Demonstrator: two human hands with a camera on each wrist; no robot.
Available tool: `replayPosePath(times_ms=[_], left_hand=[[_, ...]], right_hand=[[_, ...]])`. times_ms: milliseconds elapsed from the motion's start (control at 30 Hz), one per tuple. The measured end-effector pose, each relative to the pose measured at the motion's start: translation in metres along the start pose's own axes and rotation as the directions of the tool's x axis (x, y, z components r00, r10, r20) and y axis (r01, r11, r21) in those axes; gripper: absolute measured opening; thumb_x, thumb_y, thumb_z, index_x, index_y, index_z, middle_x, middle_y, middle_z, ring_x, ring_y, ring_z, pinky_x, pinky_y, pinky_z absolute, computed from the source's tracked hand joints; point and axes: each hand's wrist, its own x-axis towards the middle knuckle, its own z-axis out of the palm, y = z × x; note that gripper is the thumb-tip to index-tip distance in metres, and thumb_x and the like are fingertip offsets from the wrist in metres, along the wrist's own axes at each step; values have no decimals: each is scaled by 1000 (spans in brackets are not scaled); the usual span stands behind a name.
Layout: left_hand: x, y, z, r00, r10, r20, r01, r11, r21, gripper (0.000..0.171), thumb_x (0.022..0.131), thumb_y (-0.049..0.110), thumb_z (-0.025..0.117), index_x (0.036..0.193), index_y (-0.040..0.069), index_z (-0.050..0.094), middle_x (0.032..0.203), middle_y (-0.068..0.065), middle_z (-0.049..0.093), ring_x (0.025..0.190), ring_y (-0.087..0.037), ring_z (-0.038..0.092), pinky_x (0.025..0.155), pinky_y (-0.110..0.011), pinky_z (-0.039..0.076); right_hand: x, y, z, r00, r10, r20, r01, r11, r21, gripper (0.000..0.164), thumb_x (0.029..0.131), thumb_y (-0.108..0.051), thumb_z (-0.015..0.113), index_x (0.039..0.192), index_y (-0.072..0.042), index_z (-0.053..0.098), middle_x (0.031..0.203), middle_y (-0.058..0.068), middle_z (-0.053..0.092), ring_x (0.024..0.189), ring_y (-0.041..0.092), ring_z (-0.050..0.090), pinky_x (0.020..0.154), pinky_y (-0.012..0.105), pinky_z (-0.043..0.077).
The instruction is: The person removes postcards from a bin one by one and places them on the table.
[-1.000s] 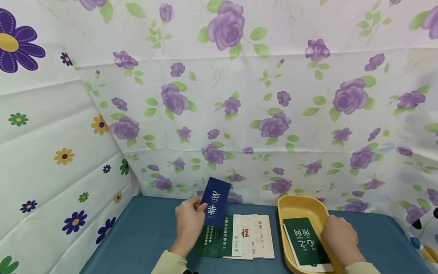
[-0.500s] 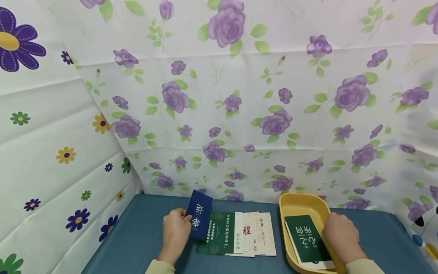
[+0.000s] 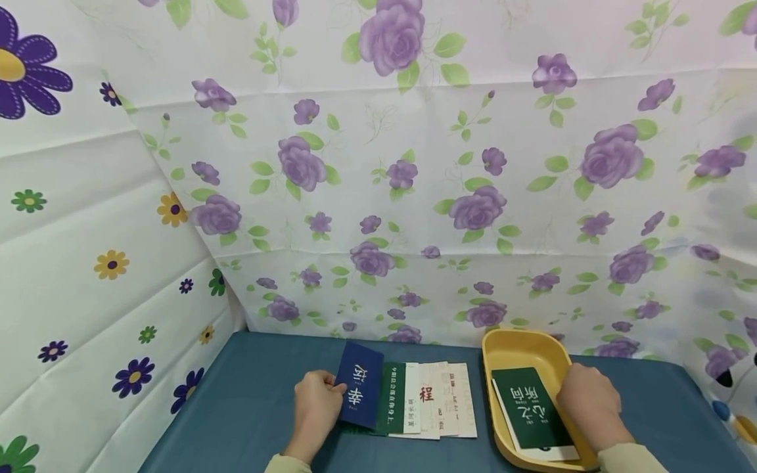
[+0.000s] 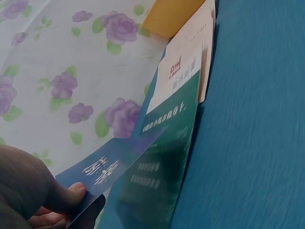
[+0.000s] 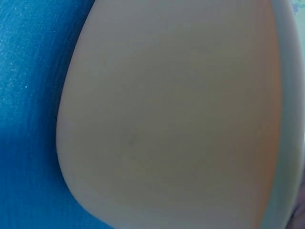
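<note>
My left hand (image 3: 316, 408) pinches a dark blue card (image 3: 362, 389) with white characters between thumb and fingers. The card is tilted over the left end of an overlapping row of cards; in the left wrist view its far edge meets or hovers just above the green card (image 4: 159, 157). From there the row runs rightward into cream cards (image 3: 434, 402), one with a red character. At the right, my right hand (image 3: 590, 402) grips the right rim of a yellow tray (image 3: 530, 340), its fingertips hidden. A dark green card (image 3: 528, 407) lies on white ones inside the tray.
A blue-green cloth (image 3: 236, 401) covers the table. Behind it hangs a white sheet (image 3: 414, 217) with purple roses, and another flowered sheet (image 3: 71, 263) stands at the left. The tray's outer wall (image 5: 167, 119) fills most of the right wrist view.
The blue card went left and down from above the row, then slightly back right, now covering much of the left green card. My right hand stays at the tray rim.
</note>
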Motion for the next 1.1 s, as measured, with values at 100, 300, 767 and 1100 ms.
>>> replayPosePath(times_ms=[100, 300, 767, 1100], left_hand=[[0, -2, 6, 1000, -28, 14, 28, 1000, 5, 9, 77, 14, 76, 77, 9, 68, 62, 2, 61, 58, -11, 56, 50, -29, 42], [4, -9, 17, 999, -40, -13, 40, 999, 19, 25, 77, 14, 76, 61, 12, 57, 49, 6, 33, 48, -11, 37, 49, -28, 30], [8, -21, 32, 998, -34, -45, 37, 997, 72, 47, 77, 12, 75, 53, 19, 35, 53, 5, 20, 45, -12, 22, 46, -29, 20], [9, -23, 30, 998, -37, -56, 44, 991, 127, 13, 71, 16, 80, 73, 9, 70, 62, -3, 64, 56, -16, 57, 50, -36, 44]], right_hand=[[0, 0, 1, 1000, 0, 6, 0, 1000, 5, 17, 80, -7, 58, 88, 8, 59, 71, 17, 59, 62, 31, 59, 46, 44, 43], [2, 1, 2, 1000, 12, -7, -12, 1000, 1, 16, 80, -7, 58, 87, 7, 60, 71, 17, 60, 62, 31, 59, 46, 44, 43], [1, 1, 0, 1000, 13, -4, -13, 1000, 6, 16, 81, -7, 57, 88, 8, 60, 71, 16, 59, 62, 29, 58, 46, 43, 43], [0, 0, 0, 1000, 11, -11, -11, 1000, 1, 17, 81, -6, 57, 89, 9, 59, 71, 17, 59, 62, 30, 59, 46, 44, 44]])
